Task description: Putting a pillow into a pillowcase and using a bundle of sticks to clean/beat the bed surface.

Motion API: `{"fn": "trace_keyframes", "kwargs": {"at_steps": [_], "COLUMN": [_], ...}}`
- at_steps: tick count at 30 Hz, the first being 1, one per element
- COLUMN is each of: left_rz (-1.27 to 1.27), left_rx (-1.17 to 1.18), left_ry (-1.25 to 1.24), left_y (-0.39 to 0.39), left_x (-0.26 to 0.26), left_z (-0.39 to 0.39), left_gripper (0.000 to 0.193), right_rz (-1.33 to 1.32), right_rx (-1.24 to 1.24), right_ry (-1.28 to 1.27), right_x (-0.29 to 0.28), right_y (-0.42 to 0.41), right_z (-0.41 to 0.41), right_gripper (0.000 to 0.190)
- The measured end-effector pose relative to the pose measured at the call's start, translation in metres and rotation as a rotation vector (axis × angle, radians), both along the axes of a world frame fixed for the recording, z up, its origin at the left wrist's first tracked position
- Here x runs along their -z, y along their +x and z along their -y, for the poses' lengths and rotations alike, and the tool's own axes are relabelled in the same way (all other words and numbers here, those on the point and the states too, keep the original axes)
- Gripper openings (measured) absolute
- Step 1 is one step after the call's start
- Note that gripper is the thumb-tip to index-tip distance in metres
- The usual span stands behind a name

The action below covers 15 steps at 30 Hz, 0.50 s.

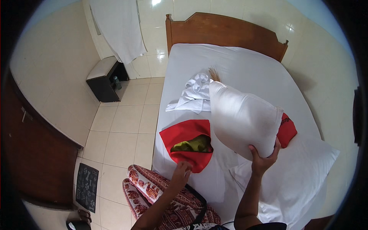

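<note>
My right hand (263,161) grips the lower corner of a plump white pillow (244,118), thumb on its face, holding it tilted above the bed. A red fabric cushion cover (188,129) lies to the left of the pillow. Its slit gapes and shows shiny olive-green fabric (192,144) inside. My left hand (183,169) is at the cover's lower edge with the fingers curled onto the red cloth; the fingertips are partly hidden. Behind the pillow, a second red cloth piece (287,132) bearing dark lettering is partly covered.
The bed has a white sheet (184,63) and a wooden headboard (224,28). A crumpled white towel (194,96) and straw broom bristles (214,74) lie beyond the pillow. Another white pillow (293,178) rests at right. A dark cabinet (105,89) and a doormat (87,187) stand left.
</note>
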<state>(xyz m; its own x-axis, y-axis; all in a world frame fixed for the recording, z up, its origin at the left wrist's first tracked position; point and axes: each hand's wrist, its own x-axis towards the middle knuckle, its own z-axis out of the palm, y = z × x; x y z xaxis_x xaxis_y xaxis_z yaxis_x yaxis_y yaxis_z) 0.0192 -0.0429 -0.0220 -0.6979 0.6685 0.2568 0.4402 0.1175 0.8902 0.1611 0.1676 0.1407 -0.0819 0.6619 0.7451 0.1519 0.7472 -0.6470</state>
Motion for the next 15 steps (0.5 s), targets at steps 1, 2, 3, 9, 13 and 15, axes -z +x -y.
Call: {"fn": "trace_keyframes", "kwargs": {"at_steps": [1, 2, 3, 9, 13, 15], "left_rz": [-0.121, -0.121, -0.163, -0.552, -0.706, -0.730], "left_rx": [0.063, 0.063, 0.032, -0.050, 0.043, 0.056], "left_ry": [-0.103, -0.104, -0.254, -0.773, -0.622, -0.634], "left_y": [0.002, 0.000, -0.004, -0.011, 0.013, 0.005], "left_x": [0.004, 0.006, 0.006, -0.019, -0.001, 0.043], "left_z": [0.008, 0.015, 0.023, 0.027, -0.019, -0.029], "left_gripper": [0.023, 0.023, 0.020, 0.029, 0.031, 0.029], "right_rz": [0.010, 0.020, 0.022, 0.107, 0.087, 0.126], "right_rx": [-0.010, -0.021, -0.014, -0.089, -0.082, -0.091], "right_ry": [0.010, 0.020, 0.020, 0.090, 0.114, 0.140], "right_x": [0.003, 0.005, 0.006, 0.005, -0.003, -0.007], "right_y": [-0.001, -0.002, -0.002, -0.011, -0.014, -0.016], "right_z": [0.000, 0.000, 0.000, 0.009, 0.014, 0.018], "right_gripper": [0.079, 0.079, 0.079, 0.078, 0.078, 0.078]}}
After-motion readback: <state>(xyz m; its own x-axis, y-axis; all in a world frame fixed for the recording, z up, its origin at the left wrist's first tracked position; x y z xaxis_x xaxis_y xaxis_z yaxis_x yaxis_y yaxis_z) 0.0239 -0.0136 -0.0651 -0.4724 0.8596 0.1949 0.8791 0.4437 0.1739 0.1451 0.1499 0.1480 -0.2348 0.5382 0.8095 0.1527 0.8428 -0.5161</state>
